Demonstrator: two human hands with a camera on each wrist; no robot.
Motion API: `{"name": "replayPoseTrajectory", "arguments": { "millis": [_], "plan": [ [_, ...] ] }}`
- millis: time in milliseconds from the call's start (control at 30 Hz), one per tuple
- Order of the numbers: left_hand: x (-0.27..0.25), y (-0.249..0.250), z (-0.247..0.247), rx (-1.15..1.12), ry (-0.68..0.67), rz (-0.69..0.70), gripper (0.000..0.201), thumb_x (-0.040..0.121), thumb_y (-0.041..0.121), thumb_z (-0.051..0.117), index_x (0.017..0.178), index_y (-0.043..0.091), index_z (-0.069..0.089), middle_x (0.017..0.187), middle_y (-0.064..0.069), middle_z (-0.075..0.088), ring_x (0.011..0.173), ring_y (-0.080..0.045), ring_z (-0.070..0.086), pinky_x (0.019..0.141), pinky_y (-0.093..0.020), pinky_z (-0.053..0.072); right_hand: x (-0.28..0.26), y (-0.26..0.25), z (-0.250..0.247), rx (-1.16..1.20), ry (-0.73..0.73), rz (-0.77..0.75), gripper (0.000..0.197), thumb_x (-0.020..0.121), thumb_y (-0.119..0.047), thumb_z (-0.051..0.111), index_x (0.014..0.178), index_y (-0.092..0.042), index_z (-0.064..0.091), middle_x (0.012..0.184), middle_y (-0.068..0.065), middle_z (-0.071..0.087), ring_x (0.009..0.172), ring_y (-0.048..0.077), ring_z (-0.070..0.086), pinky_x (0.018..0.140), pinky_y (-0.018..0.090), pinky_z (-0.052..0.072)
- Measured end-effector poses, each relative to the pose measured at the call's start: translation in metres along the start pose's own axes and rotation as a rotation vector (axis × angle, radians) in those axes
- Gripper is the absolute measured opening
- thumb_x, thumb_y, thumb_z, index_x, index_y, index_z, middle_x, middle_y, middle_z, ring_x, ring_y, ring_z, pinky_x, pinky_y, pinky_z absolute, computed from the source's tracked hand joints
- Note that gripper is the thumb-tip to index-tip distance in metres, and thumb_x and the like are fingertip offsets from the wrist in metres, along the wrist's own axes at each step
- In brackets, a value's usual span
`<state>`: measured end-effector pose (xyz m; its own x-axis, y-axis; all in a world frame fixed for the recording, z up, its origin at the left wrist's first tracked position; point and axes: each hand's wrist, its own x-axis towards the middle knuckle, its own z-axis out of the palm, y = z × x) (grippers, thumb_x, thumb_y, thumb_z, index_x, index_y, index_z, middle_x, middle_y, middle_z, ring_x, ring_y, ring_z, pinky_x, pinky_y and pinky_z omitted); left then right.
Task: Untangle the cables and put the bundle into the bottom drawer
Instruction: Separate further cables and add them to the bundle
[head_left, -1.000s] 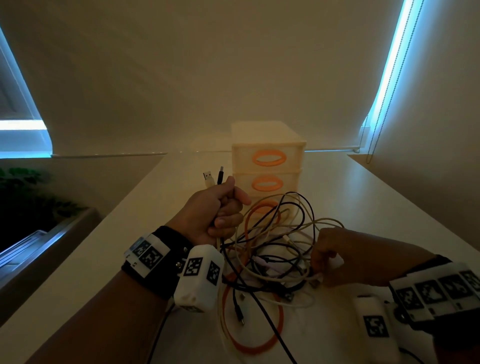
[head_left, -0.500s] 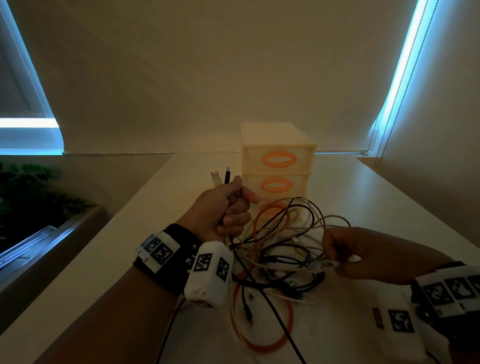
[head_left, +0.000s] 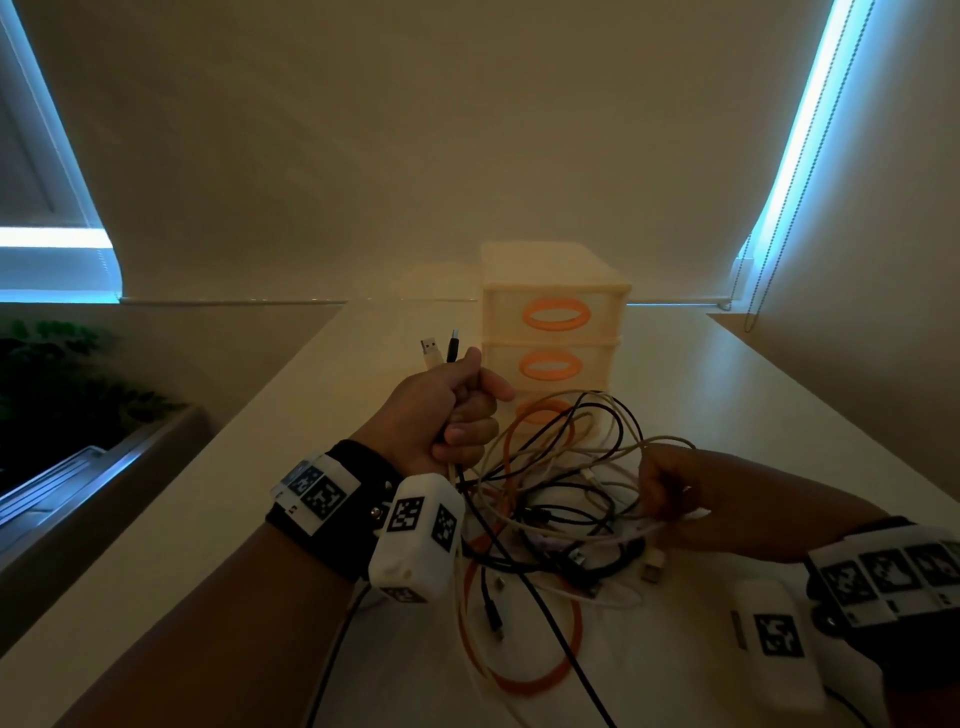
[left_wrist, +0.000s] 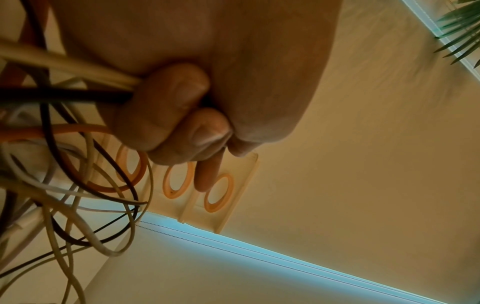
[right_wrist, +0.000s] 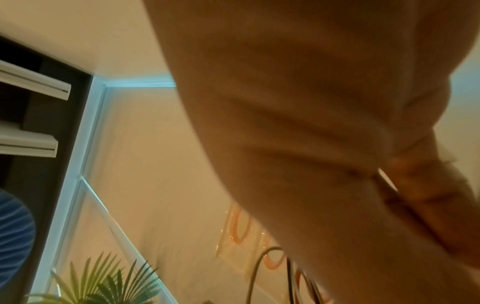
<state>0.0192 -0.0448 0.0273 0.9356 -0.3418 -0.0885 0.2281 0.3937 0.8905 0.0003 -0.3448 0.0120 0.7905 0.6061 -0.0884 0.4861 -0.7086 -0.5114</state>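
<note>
A tangle of black, white and orange cables (head_left: 550, 499) lies on the white table (head_left: 260, 519) in front of a small cream drawer unit (head_left: 553, 332) with three orange oval handles. My left hand (head_left: 452, 415) is raised in a fist around several cable ends; a white plug (head_left: 430, 349) and a black plug (head_left: 453, 347) stick out above it. In the left wrist view the fingers (left_wrist: 166, 115) curl round white and black cords (left_wrist: 64, 82). My right hand (head_left: 670, 493) pinches a white cable at the tangle's right side. All three drawers look closed.
A wall with lit window edges stands behind the drawer unit. A dark plant (head_left: 57, 374) and a ledge sit beyond the table's left edge. A blind's bead chain (head_left: 753, 291) hangs at the back right. Bare tabletop lies on both sides of the tangle.
My right hand has lifted and drawn its white cable up and to the right, raising loops of the tangle. The left fist holds the plug ends in about the same place.
</note>
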Motion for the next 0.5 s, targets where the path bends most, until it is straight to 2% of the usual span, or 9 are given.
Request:
{"name": "replayPoseTrajectory", "arguments": {
  "millis": [67,133,167,200,233,267,333,367,500],
  "plan": [
    [0.001,0.000,0.000,0.002,-0.005,-0.005,0.052,0.108,0.041,0.037,0.086,0.001,0.062,0.045,0.003,0.025,0.031,-0.007,0.024,0.031,-0.012,0.021,-0.004,0.005,-0.002,0.014,0.024,-0.037,0.036,0.074,-0.003,0.067,0.068,-0.036,0.053,0.092,-0.004,0.065,0.096,0.013,0.064,0.087,0.038,0.056],
    [0.001,-0.001,0.000,0.004,-0.006,-0.009,0.051,0.108,0.041,0.037,0.086,0.001,0.062,0.045,0.003,0.025,0.031,-0.007,0.024,0.031,-0.012,0.021,-0.007,0.008,-0.002,-0.024,0.037,-0.096,0.043,0.072,0.001,0.062,0.065,-0.041,0.062,0.098,-0.007,0.067,0.106,0.003,0.061,0.089,0.023,0.052],
    [0.001,-0.001,0.000,0.006,-0.005,-0.011,0.051,0.108,0.041,0.037,0.086,0.002,0.062,0.045,0.003,0.025,0.031,-0.007,0.024,0.031,-0.012,0.020,-0.008,0.007,-0.002,-0.065,0.009,-0.108,0.040,0.075,0.002,0.062,0.071,-0.037,0.070,0.105,-0.007,0.065,0.109,-0.003,0.057,0.089,0.016,0.048],
    [0.002,-0.001,0.000,0.009,-0.002,-0.012,0.051,0.107,0.041,0.037,0.086,0.002,0.061,0.045,0.003,0.025,0.031,-0.007,0.024,0.031,-0.012,0.020,-0.009,0.003,-0.003,-0.111,-0.027,-0.110,0.037,0.080,0.004,0.061,0.082,-0.029,0.076,0.111,-0.005,0.063,0.111,-0.006,0.052,0.089,0.014,0.047],
    [0.002,-0.001,0.000,0.012,0.000,-0.012,0.051,0.107,0.041,0.037,0.086,0.002,0.061,0.045,0.003,0.025,0.031,-0.007,0.024,0.032,-0.012,0.020,-0.010,0.001,-0.004,-0.153,-0.060,-0.103,0.035,0.084,0.004,0.061,0.094,-0.025,0.078,0.115,-0.004,0.060,0.112,-0.008,0.048,0.091,0.015,0.046],
    [0.002,-0.002,0.000,0.013,0.001,-0.012,0.051,0.107,0.041,0.038,0.086,0.002,0.061,0.045,0.003,0.025,0.031,-0.007,0.023,0.032,-0.012,0.020,-0.011,0.000,-0.005,-0.179,-0.079,-0.098,0.036,0.086,0.001,0.062,0.102,-0.028,0.076,0.118,-0.005,0.057,0.112,-0.007,0.045,0.093,0.018,0.045],
    [0.003,-0.003,0.001,0.009,-0.001,-0.013,0.051,0.108,0.041,0.038,0.086,0.002,0.061,0.045,0.003,0.024,0.031,-0.007,0.023,0.031,-0.011,0.021,-0.011,-0.002,-0.006,-0.206,-0.107,-0.084,0.042,0.086,-0.006,0.066,0.105,-0.043,0.069,0.120,-0.008,0.051,0.109,-0.003,0.046,0.094,0.021,0.045],
    [0.003,-0.003,0.000,0.010,0.000,-0.013,0.051,0.108,0.041,0.038,0.085,0.002,0.062,0.046,0.003,0.024,0.031,-0.007,0.023,0.031,-0.011,0.021,-0.010,-0.003,-0.007,-0.221,-0.117,-0.077,0.043,0.086,-0.008,0.067,0.105,-0.046,0.066,0.119,-0.008,0.050,0.107,-0.002,0.047,0.092,0.019,0.045],
    [0.003,-0.003,0.001,0.020,0.004,-0.018,0.051,0.108,0.041,0.038,0.084,0.002,0.061,0.045,0.003,0.024,0.032,-0.007,0.023,0.031,-0.012,0.021,0.003,-0.010,-0.005,-0.385,-0.128,-0.084,0.036,0.088,-0.017,0.069,0.116,-0.040,0.068,0.102,-0.020,0.045,0.089,-0.004,0.044,0.078,0.004,0.037]
  ]
}}
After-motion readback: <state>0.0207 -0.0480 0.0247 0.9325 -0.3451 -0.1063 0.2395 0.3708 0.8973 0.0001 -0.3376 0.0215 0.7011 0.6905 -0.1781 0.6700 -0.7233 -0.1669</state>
